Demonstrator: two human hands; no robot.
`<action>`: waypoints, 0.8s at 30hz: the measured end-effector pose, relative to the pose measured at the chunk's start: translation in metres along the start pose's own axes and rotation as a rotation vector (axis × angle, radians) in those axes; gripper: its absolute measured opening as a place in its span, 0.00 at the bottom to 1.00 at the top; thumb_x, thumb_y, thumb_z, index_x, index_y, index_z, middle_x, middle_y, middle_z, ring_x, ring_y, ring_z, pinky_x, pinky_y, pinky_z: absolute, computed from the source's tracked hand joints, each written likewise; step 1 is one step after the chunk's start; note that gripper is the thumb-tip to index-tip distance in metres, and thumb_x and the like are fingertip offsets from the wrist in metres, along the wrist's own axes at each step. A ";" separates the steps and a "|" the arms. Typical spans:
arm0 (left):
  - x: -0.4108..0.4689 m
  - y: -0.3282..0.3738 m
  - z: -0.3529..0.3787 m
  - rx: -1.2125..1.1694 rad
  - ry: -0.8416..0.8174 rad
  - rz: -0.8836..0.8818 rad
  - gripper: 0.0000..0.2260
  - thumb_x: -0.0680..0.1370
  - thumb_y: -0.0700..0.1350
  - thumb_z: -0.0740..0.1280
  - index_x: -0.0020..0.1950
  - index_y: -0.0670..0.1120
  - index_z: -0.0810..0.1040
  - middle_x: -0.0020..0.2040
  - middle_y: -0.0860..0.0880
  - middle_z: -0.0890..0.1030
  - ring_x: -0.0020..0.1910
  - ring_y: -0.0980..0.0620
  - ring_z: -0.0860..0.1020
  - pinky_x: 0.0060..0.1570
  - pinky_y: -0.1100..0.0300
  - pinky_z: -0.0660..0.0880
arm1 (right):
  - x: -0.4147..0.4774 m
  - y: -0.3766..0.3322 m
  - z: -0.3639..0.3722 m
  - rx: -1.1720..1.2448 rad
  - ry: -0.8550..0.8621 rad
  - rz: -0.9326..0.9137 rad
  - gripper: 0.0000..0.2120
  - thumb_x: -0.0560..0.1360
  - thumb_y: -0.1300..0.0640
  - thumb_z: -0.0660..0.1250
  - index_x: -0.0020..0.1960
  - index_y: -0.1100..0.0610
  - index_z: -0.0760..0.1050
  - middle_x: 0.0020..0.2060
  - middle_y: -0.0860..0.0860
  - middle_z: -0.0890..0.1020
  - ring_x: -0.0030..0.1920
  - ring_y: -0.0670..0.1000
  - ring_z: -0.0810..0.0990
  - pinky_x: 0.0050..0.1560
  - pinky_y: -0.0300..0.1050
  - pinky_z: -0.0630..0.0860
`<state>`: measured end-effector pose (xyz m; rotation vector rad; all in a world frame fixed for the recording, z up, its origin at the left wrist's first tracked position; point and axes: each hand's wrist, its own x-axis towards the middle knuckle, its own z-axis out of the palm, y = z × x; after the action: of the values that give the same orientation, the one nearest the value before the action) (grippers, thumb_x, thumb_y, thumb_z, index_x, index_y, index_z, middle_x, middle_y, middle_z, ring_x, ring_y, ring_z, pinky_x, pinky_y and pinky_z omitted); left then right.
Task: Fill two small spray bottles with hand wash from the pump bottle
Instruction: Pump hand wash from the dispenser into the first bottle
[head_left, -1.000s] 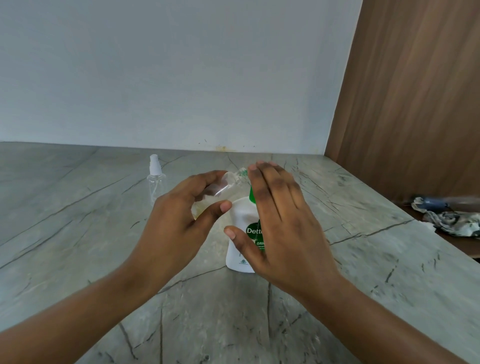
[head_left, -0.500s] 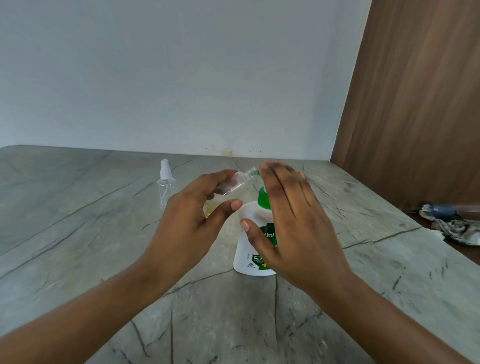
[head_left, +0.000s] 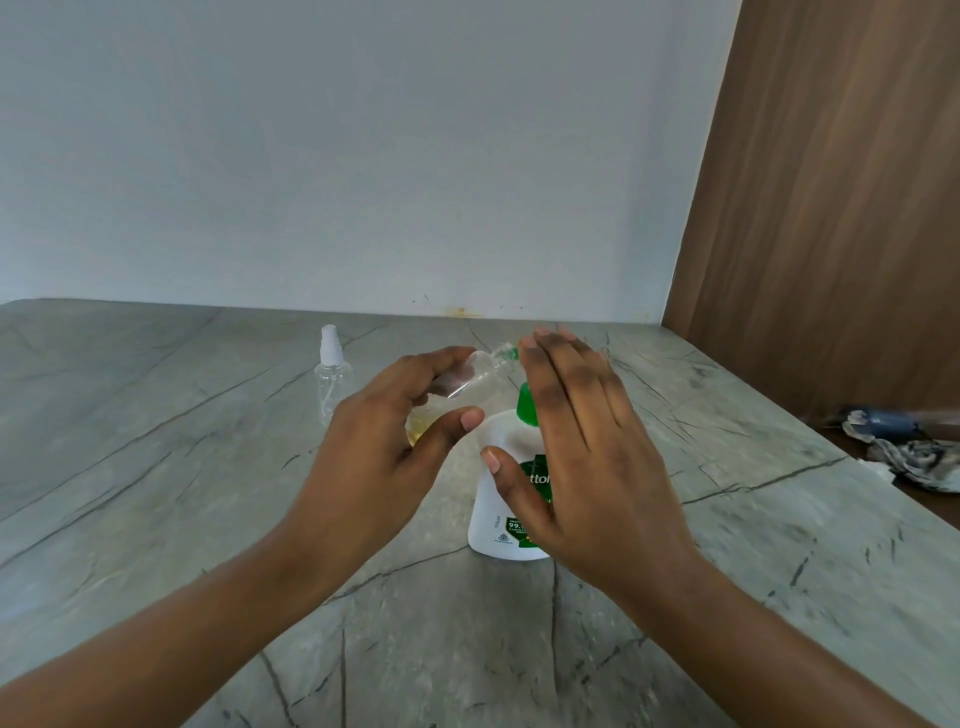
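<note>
The left hand (head_left: 363, 457) grips a small clear plastic spray bottle (head_left: 470, 376), tilted with its neck at the spout of the white, green-topped pump bottle (head_left: 501, 467) to catch soap. The right hand (head_left: 587, 452), fingers straight, covers the pump to press.

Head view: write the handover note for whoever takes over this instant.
Left hand grips the first spray bottle, uncapped and tilted, neck at the green nozzle.
Right hand lies flat, fingers straight, over the pump bottle head.
Second spray bottle stands capped on the counter, back left; looks empty.
Done: some yellowish hand wash in the first bottle.
Left: finish it, then fill the second.
</note>
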<state>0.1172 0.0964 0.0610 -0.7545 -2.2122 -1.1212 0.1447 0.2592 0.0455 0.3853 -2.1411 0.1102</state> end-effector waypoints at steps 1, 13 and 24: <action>-0.001 -0.001 0.001 -0.004 -0.002 0.001 0.21 0.72 0.54 0.64 0.63 0.51 0.75 0.52 0.63 0.77 0.52 0.74 0.72 0.50 0.80 0.66 | -0.001 0.000 0.001 -0.007 -0.006 -0.006 0.30 0.77 0.45 0.57 0.71 0.64 0.61 0.67 0.60 0.69 0.70 0.56 0.62 0.71 0.45 0.54; -0.007 -0.008 0.006 -0.017 -0.001 0.006 0.17 0.75 0.51 0.67 0.62 0.50 0.75 0.54 0.58 0.80 0.55 0.65 0.76 0.54 0.74 0.70 | -0.005 0.000 0.002 -0.040 -0.024 -0.003 0.28 0.77 0.46 0.58 0.69 0.64 0.64 0.64 0.59 0.72 0.67 0.55 0.66 0.68 0.44 0.59; 0.003 0.000 0.000 -0.010 0.016 0.013 0.19 0.73 0.53 0.64 0.63 0.50 0.75 0.55 0.57 0.79 0.55 0.65 0.75 0.52 0.78 0.68 | 0.007 0.004 -0.007 -0.022 -0.024 0.005 0.28 0.78 0.46 0.56 0.70 0.63 0.65 0.67 0.58 0.71 0.69 0.55 0.66 0.71 0.47 0.57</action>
<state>0.1150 0.0971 0.0635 -0.7608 -2.1872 -1.1290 0.1455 0.2625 0.0560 0.3703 -2.1654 0.0852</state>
